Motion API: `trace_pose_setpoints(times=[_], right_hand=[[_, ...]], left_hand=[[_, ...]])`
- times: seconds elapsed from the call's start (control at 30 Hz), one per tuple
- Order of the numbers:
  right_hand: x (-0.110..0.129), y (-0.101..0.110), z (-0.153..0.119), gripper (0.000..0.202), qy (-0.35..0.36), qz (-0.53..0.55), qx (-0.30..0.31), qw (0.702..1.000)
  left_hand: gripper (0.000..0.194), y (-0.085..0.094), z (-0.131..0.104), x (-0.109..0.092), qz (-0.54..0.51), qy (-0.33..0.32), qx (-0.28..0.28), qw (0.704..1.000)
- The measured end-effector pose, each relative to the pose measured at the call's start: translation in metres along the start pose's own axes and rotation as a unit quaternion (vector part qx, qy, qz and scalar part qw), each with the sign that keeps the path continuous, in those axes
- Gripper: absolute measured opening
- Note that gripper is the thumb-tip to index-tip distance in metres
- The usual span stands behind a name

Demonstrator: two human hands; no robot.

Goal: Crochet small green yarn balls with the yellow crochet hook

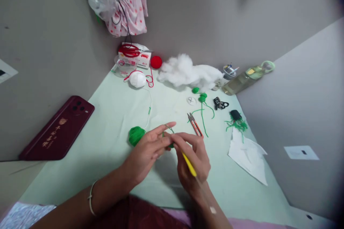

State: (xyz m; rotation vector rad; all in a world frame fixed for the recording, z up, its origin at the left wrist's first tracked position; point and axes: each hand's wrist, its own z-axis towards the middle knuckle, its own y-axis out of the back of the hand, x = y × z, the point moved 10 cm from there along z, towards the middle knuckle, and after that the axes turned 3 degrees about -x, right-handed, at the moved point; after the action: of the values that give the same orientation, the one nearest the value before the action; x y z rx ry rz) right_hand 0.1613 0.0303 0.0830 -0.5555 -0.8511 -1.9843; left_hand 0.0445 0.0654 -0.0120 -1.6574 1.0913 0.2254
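Note:
My right hand (194,155) is closed round a crochet hook with a yellow handle (189,164). Its tip meets the fingers of my left hand (146,152), which pinch a small piece of green crochet (171,145), mostly hidden by the fingers. Green yarn (168,127) runs over my raised left index finger. Just left of that hand lies a ball of green yarn (136,136). Orange-handled thread snips (195,125) rest on the table beyond my right hand.
White stuffing (185,71) lies along the back, near a white yarn ball (137,79) and red yarn ball (156,62). Small green crocheted pieces (202,97), a black hair claw (220,103) and a bottle (243,79) are right. A dark red phone (57,128) leans left.

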Motion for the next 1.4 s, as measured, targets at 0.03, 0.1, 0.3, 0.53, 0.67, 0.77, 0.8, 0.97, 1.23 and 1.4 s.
trace_pose_setpoints(times=[0.03,0.1,0.3,0.53,0.67,0.77,0.8,0.97,1.23,1.4], right_hand=[[-0.005,0.002,-0.001,0.034,-0.025,0.017,-0.009,1.0],[-0.022,0.008,-0.002,0.027,-0.107,0.086,-0.039,0.99],[-0.045,-0.01,-0.005,0.018,-0.232,0.205,-0.001,0.951],[-0.053,-0.012,0.0,0.021,-0.286,0.284,-0.029,0.915],[-0.053,-0.014,0.003,0.021,-0.297,0.317,-0.034,0.9],[-0.052,-0.017,0.001,0.021,-0.295,0.317,-0.016,0.901],[-0.051,-0.018,0.001,0.021,-0.29,0.305,-0.007,0.907],[-0.049,-0.007,-0.001,0.018,-0.239,0.194,-0.017,0.951],[-0.061,0.012,-0.004,0.022,-0.238,0.21,-0.105,0.943],[-0.051,-0.001,-0.003,0.023,-0.212,0.232,-0.044,0.948]], left_hand=[[0.041,0.001,0.0,0.003,-0.012,0.019,0.005,1.0],[0.038,0.002,0.001,-0.001,-0.023,0.017,0.009,1.0],[0.036,-0.003,-0.004,-0.016,0.057,-0.046,0.015,0.997],[0.029,0.0,-0.007,-0.016,0.085,-0.053,0.034,0.994],[0.032,0.002,-0.006,-0.019,0.093,-0.053,0.021,0.994],[0.034,-0.001,-0.004,-0.019,0.102,-0.058,0.022,0.993],[0.035,-0.002,-0.003,-0.018,0.102,-0.058,0.023,0.993],[0.033,-0.001,0.003,-0.009,0.086,-0.041,0.02,0.995],[0.026,0.01,0.01,-0.009,0.122,-0.047,-0.012,0.991],[0.026,0.013,0.01,-0.014,0.162,-0.067,-0.034,0.984]])
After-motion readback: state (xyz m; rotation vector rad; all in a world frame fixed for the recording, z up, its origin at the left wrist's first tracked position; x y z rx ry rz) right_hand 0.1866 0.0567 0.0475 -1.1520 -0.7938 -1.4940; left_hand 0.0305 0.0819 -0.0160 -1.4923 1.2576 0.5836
